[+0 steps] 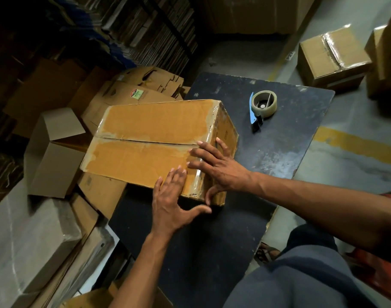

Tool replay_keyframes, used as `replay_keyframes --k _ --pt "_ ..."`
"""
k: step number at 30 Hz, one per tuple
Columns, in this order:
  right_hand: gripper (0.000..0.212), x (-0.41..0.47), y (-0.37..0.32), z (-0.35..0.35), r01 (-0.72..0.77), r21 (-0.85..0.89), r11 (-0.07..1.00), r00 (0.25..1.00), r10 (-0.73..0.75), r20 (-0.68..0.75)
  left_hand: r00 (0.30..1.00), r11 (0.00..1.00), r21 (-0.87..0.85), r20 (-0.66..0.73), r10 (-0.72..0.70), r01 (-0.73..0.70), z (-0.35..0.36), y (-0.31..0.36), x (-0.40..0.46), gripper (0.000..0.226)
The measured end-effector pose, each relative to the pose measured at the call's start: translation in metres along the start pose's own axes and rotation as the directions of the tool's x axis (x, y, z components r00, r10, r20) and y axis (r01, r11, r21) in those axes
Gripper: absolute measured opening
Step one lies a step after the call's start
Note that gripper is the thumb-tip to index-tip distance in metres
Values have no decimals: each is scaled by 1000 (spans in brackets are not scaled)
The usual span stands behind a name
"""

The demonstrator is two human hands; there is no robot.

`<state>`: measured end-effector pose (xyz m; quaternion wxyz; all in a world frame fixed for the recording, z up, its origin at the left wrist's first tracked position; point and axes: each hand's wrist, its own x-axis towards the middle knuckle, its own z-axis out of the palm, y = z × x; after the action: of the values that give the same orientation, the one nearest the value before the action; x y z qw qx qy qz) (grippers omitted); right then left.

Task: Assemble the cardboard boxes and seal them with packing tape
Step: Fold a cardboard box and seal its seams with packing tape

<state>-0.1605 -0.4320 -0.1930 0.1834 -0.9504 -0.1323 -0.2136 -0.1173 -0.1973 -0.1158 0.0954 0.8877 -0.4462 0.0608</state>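
Note:
A closed brown cardboard box (145, 143) lies on the dark table (279, 138), its top seam and edges covered with shiny clear tape. My left hand (171, 201) lies flat on the box's near corner, fingers straight, thumb spread out over the table. My right hand (219, 165) presses flat over the box's near right edge, fingers spread on the taped top, thumb down the side. A tape dispenser (262, 106) with a blue handle and a clear tape roll rests on the table to the right of the box, apart from both hands.
An open empty box (54, 152) stands on the floor at the left, beside stacks of flattened cartons (132, 90). A taped box (333, 56) sits on the floor at the far right. My knee (301, 274) is at the lower right. Yellow floor stripe (357, 145) runs right.

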Motion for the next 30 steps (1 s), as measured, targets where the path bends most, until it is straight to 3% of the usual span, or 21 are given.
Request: replay_keyframes --k 3,6,8,13,19,23,30 --pt "119 -2 6 -4 36 -16 999 999 -36 4 989 982 122 20 146 -147 5 -14 -4 114" --pt "128 -1 10 -11 56 -37 998 998 -55 29 983 977 148 -78 168 -155 10 -18 1 105" --pt "121 0 5 -12 16 22 1000 1000 -15 -18 976 975 142 -113 185 -169 11 -18 2 102" --pt "89 0 -10 1 -56 64 996 984 66 -166 975 995 44 -199 101 -94 16 -6 1 85" --pt "73 2 2 -3 -1 1 1000 988 2 -154 964 992 67 -240 118 -105 19 -8 2 71" --pt "77 -2 6 -9 21 -27 999 995 -23 -93 947 992 66 -296 124 -109 28 0 -1 58" --pt "66 0 2 -13 38 39 999 990 -32 -135 926 999 12 -374 45 -44 30 13 6 42"
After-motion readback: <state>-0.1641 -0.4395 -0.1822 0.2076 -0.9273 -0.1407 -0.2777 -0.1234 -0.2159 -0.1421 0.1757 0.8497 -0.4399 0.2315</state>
